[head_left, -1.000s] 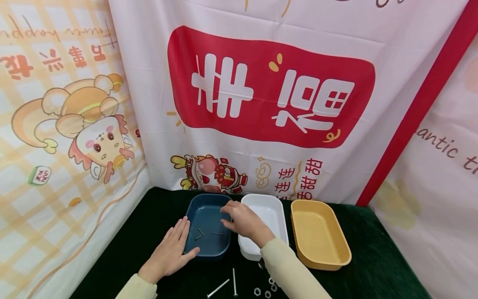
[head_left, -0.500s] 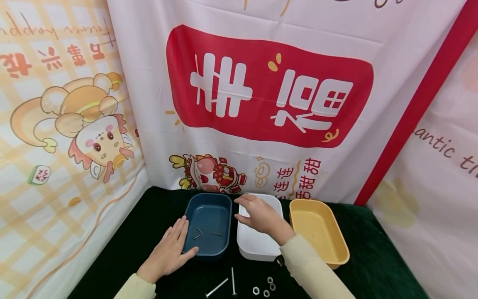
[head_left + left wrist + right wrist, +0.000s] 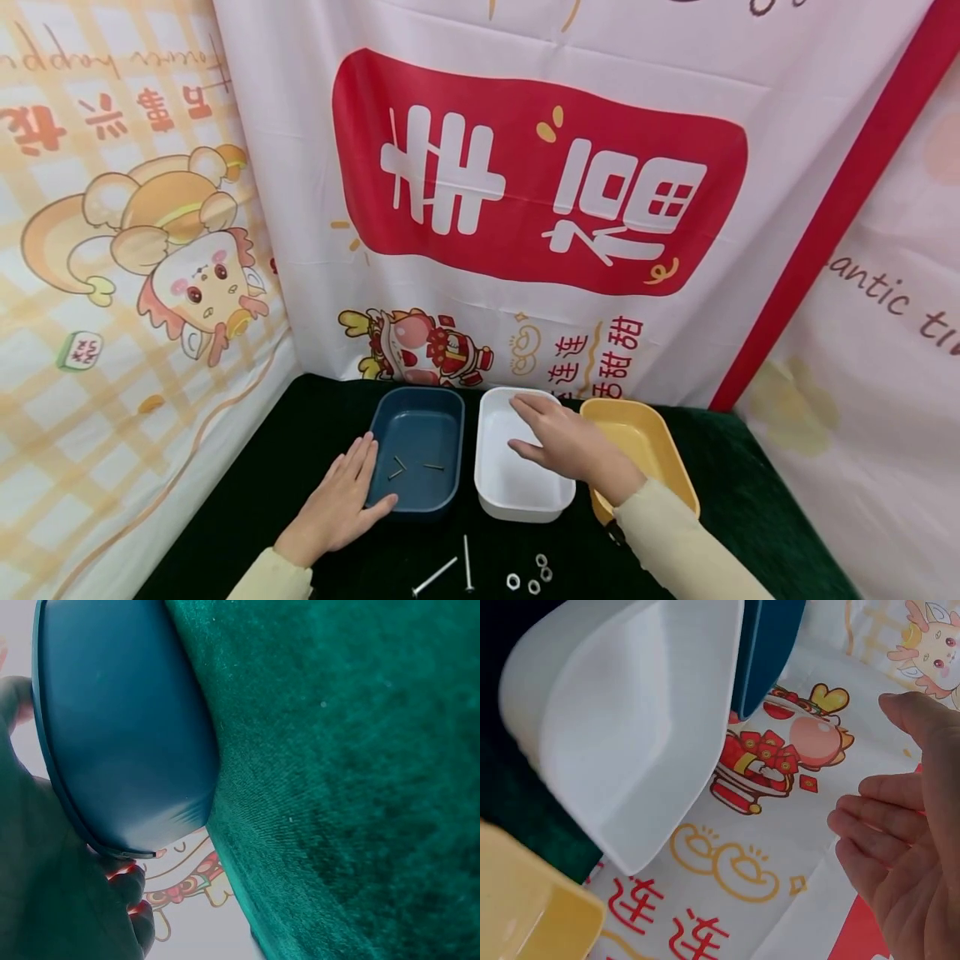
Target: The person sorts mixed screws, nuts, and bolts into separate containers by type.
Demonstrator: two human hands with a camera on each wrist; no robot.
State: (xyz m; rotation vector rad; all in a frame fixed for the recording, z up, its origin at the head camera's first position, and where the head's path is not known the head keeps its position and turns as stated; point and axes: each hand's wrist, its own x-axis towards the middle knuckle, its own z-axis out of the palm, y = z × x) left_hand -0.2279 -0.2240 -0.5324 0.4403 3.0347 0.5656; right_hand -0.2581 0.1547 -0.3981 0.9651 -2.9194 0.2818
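My left hand (image 3: 339, 500) rests with straight fingers against the left rim of the blue tray (image 3: 420, 421). Seen from the left wrist, the palm and fingers (image 3: 129, 889) lie along that rim. Three small screws (image 3: 433, 467) lie on the blue tray's floor. Over the white tray's right side hovers my right hand (image 3: 570, 442), fingers extended and nothing held. The white tray (image 3: 498, 450) shows no contents in the head view. In the right wrist view, the palm (image 3: 907, 877) is bare, beyond the white tray's edge.
A yellow tray (image 3: 663, 437) stands at the right, partly behind the right forearm. In front of the trays lie two long bolts (image 3: 435, 576) and several hex nuts (image 3: 513, 582) on the dark green cloth (image 3: 757, 517). Printed fabric (image 3: 300, 208) hangs behind and at the sides.
My right hand has moved rightward from the blue tray's right edge, across the white tray. My left hand stays on the blue tray's rim. The screws, bolts and nuts keep their places.
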